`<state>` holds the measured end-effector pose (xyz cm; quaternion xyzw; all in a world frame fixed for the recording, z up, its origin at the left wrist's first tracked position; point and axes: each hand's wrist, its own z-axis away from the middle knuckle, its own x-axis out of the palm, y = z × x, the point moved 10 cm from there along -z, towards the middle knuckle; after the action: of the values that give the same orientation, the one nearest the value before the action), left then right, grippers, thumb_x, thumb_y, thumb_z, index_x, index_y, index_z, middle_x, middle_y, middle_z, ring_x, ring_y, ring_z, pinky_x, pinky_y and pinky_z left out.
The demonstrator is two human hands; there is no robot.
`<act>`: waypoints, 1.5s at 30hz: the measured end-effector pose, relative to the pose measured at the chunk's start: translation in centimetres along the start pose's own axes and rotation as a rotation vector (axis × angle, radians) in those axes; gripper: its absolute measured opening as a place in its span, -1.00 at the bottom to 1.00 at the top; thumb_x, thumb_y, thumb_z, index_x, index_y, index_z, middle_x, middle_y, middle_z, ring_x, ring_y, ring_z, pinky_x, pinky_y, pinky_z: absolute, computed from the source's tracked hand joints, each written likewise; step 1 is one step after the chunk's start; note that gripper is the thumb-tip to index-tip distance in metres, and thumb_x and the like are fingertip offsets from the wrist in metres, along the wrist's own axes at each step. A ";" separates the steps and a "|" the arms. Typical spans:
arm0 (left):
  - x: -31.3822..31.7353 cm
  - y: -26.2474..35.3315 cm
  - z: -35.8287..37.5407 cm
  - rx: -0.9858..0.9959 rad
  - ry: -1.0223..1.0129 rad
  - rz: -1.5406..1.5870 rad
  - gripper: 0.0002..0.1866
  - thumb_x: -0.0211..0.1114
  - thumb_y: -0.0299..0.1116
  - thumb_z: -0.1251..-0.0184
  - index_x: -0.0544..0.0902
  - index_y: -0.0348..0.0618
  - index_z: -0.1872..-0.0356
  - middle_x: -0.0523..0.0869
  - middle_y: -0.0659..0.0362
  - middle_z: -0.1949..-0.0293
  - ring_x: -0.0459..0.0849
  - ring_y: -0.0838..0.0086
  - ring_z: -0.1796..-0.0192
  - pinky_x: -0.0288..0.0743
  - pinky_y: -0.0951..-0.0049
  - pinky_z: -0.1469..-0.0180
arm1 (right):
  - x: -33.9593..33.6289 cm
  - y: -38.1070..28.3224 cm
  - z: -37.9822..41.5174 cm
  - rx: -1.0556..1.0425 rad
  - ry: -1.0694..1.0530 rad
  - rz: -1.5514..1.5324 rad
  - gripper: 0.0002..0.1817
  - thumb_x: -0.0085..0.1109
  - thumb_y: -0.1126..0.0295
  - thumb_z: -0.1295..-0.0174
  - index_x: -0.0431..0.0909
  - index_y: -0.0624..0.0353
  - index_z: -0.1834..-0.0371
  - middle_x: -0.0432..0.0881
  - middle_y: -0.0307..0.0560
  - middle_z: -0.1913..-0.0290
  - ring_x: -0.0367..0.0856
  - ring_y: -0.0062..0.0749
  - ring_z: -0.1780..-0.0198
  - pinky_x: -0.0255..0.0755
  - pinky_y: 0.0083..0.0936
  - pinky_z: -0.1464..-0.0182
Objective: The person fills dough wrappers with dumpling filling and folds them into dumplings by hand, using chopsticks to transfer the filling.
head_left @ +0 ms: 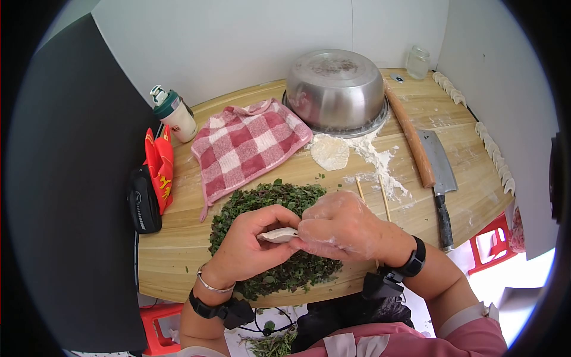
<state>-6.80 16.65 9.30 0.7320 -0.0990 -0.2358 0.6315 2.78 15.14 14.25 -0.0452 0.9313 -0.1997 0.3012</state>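
Note:
A small folded piece of dough (278,235) is held between my two hands, above a heap of chopped green leaves (256,202). My left hand (253,241) curls its fingers and thumb round the left part of the dough. At its right end, my right hand (338,226) pinches the edge with bent, floury fingers. Whatever lies inside the fold is hidden. A flat round dough wrapper (329,152) rests on the wooden table (178,262) beyond my hands, beside scattered flour (380,160).
An upturned steel basin (336,89) stands at the back. Rightward lie chopsticks (385,199), a rolling pin (410,134), a cleaver (439,163) and folded dumplings (495,152). A checked cloth (250,143), a bottle (177,116) and a black case (144,199) are leftward.

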 end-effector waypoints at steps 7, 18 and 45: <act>1.0 -0.8 0.0 0.003 -0.099 -0.007 -0.74 0.37 -0.54 -0.11 0.59 -0.27 0.15 0.64 0.26 0.29 0.53 0.69 0.25 0.46 0.63 0.20 | 0.0 0.0 -0.4 0.094 -0.090 0.061 -0.73 0.31 0.27 -0.15 0.41 0.10 0.53 0.42 -0.16 0.61 0.46 -0.13 0.60 0.26 -0.27 0.56; 0.2 -0.8 0.2 -0.052 -0.003 0.152 -0.68 0.37 -0.51 -0.14 0.58 -0.25 0.06 0.63 0.28 0.25 0.56 0.67 0.23 0.46 0.63 0.21 | -0.6 0.5 -0.2 0.133 -0.003 0.054 -0.89 0.19 0.40 -0.21 0.50 0.17 0.38 0.49 -0.06 0.54 0.53 -0.08 0.51 0.37 -0.27 0.49; 1.9 -1.0 0.4 -0.058 -0.104 0.088 -0.55 0.42 -0.48 -0.16 0.49 -0.31 -0.06 0.66 0.24 0.15 0.59 0.69 0.17 0.52 0.60 0.13 | 1.1 1.5 0.2 0.198 -0.019 -0.034 -0.80 0.14 0.41 -0.23 0.40 0.19 0.51 0.41 -0.03 0.58 0.48 -0.04 0.52 0.29 -0.26 0.48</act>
<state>-5.51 15.70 7.89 0.6952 -0.1570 -0.2485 0.6560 2.05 16.24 12.83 -0.0329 0.9032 -0.2954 0.3096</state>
